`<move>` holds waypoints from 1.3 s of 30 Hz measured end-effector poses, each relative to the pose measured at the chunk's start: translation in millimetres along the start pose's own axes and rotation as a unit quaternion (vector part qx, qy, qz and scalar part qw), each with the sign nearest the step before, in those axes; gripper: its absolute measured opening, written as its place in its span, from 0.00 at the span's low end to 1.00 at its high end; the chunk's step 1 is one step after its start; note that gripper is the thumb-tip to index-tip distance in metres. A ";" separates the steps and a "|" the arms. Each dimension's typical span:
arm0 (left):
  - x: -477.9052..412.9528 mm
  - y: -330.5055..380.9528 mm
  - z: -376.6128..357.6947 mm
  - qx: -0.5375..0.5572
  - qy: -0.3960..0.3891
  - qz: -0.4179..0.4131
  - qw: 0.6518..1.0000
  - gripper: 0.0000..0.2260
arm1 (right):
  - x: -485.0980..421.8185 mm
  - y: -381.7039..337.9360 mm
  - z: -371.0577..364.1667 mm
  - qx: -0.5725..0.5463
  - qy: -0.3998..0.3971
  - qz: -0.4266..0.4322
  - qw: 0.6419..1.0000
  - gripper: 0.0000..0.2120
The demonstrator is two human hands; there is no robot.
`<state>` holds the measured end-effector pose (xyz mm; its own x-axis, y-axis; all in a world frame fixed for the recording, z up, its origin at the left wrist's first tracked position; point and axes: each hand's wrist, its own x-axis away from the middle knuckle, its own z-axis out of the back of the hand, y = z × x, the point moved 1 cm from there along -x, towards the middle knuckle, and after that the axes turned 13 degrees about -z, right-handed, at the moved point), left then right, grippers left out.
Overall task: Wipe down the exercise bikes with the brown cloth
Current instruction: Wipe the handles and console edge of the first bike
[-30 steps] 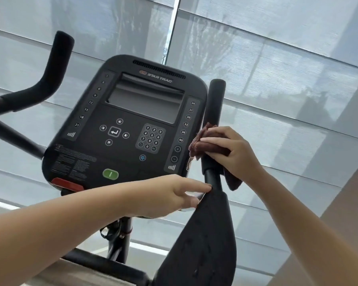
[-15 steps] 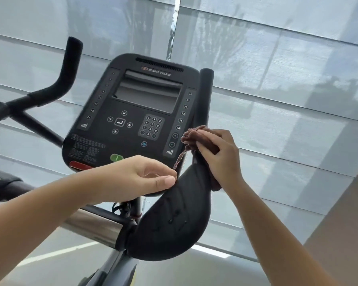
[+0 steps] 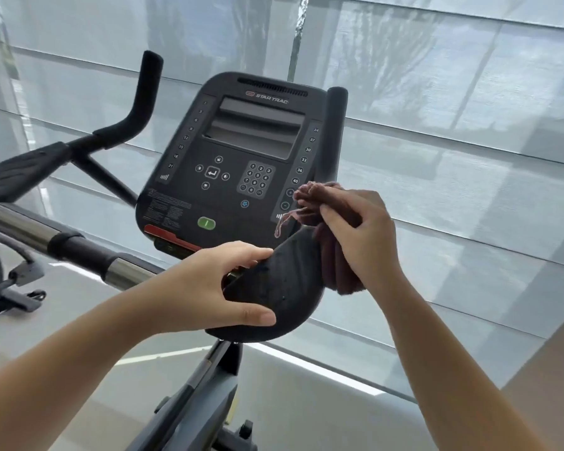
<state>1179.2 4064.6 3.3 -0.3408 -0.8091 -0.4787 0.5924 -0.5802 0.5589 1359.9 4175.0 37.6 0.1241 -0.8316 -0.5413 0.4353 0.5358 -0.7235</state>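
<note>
An exercise bike's black console (image 3: 241,164) faces me, with a dark screen, keypad and green button. Its right handlebar post (image 3: 334,131) stands upright beside the console. Below it curves a black padded armrest (image 3: 274,297). My left hand (image 3: 215,288) grips the armrest's left edge, thumb underneath. My right hand (image 3: 355,229) holds the bunched brown cloth (image 3: 332,262) pressed against the base of the post and the armrest's upper right edge. Part of the cloth is hidden under my fingers.
The left handlebar (image 3: 134,105) rises at the upper left, with a chrome and black bar (image 3: 66,245) crossing below it. Another machine's base (image 3: 0,288) sits at the far left. Window blinds (image 3: 453,125) fill the background. The bike's grey frame (image 3: 202,402) drops toward the floor.
The view has tilted down and shifted, showing more of the frame. My left hand has closed around the armrest's edge. My right hand with the cloth has slid down the post to the armrest.
</note>
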 end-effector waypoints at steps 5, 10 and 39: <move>12.3 -4.2 -6.6 -0.054 -0.017 -0.020 0.998 0.40 | 11.3 -2.4 -20.8 0.136 -0.022 -0.029 0.990 0.15; 25.4 -11.4 -10.2 -0.074 0.007 -0.019 0.997 0.41 | 70.9 2.0 -15.1 0.107 0.040 0.007 0.993 0.15; 41.4 -27.4 -15.1 -0.160 0.119 -0.091 0.976 0.31 | 109.4 -30.4 -29.2 0.179 0.060 0.004 0.982 0.14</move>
<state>1159.8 4048.4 -42.0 -0.3060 -0.6284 -0.7152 0.7479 -0.6235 0.2278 1334.2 4072.0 -12.1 0.0323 -0.7928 -0.6086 0.7224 0.4393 -0.5340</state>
